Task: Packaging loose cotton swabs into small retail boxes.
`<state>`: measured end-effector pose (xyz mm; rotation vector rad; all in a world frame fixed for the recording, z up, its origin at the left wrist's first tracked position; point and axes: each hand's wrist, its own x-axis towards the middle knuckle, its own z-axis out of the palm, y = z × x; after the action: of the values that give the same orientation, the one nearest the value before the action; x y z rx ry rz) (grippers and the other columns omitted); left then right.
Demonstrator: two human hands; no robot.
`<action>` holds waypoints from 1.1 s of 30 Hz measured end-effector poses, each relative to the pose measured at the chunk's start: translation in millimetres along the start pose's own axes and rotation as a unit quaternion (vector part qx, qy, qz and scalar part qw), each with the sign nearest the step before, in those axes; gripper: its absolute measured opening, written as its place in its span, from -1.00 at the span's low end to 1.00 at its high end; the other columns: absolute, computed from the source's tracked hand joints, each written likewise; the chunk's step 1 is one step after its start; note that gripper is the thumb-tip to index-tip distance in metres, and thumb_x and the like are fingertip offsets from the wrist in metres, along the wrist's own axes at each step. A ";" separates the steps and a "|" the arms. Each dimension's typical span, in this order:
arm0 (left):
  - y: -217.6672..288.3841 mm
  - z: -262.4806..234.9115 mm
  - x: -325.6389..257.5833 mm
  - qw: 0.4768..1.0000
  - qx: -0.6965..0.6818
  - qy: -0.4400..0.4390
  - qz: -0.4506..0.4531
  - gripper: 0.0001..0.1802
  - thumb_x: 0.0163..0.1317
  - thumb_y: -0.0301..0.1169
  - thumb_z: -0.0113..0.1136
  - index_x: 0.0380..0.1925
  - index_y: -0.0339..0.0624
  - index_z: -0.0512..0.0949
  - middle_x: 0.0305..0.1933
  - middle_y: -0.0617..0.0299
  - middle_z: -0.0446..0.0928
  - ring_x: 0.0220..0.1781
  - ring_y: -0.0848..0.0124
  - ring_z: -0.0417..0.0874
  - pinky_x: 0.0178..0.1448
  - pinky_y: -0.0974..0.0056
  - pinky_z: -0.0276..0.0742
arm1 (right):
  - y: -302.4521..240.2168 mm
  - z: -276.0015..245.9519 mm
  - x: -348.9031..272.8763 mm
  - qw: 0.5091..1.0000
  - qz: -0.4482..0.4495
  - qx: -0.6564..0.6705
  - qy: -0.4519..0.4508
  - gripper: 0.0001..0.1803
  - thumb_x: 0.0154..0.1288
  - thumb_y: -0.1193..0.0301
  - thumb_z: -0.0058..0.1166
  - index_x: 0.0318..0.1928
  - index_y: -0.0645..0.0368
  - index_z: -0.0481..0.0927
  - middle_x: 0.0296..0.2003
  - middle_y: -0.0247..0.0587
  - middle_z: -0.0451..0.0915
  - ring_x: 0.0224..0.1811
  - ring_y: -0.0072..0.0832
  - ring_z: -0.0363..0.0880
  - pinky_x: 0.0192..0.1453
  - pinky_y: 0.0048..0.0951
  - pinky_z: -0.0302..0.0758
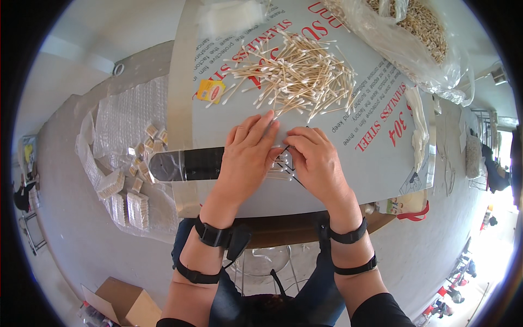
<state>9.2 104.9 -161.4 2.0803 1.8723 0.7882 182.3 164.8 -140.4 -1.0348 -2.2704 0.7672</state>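
A flat clear plastic pouch with a rounded end and a black band [204,164] lies across the front of the table. My left hand [246,152] rests over it, fingers stretched out and thumb toward the right. Several cotton swabs [281,172] show in the gap between my hands, at the pouch's right end. My right hand [317,161] is curled there, thumb and fingertips closed at a thin dark edge of the pouch. Its palm side is partly hidden. Beyond my fingertips spreads a loose pile of cotton swabs [308,71].
A yellow packet [211,91] lies left of the pile. At the far right sits a large clear bag of swabs [422,32]. Crumpled white plastic [417,128] lies along the right edge. Left of the table, bubble wrap [131,106] holds small swab bundles [138,210]. A cardboard box [122,300] stands lower left.
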 end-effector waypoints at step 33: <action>-8.3 -33.7 2.8 0.996 -0.070 -0.022 -0.041 -0.89 0.07 -0.63 0.35 -0.39 -0.27 0.63 -0.28 0.14 0.58 -0.16 0.11 0.61 -0.05 0.08 0.55 | 14.6 -2.8 -1.1 0.991 0.041 -0.117 0.047 -0.81 0.19 0.58 0.30 -0.18 0.13 0.62 -0.25 -0.19 0.51 -0.17 -0.16 0.59 -0.17 -0.17 0.57</action>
<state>-15.7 102.9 -137.1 1.9084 1.8121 0.8213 191.9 172.6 -148.6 -1.2494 -2.2873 0.4797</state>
